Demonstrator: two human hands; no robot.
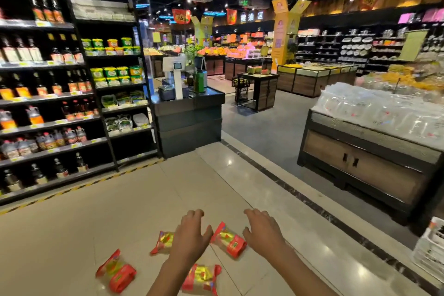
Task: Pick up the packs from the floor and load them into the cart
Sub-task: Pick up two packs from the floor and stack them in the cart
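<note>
Task barely begun, by my reading: four packs lie on the near floor (72,223), none lifted. No cart in view, so its contents cannot be told. Packs: near left (116,271), near centre (203,280), far left (164,241), far right (229,240). Left hand (189,235) and right hand (263,229) hover spread, empty.

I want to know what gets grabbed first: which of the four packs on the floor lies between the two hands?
The upper-right pack, lying diagonally between the left hand and right hand. The other three lie left of or below the left hand.
</note>
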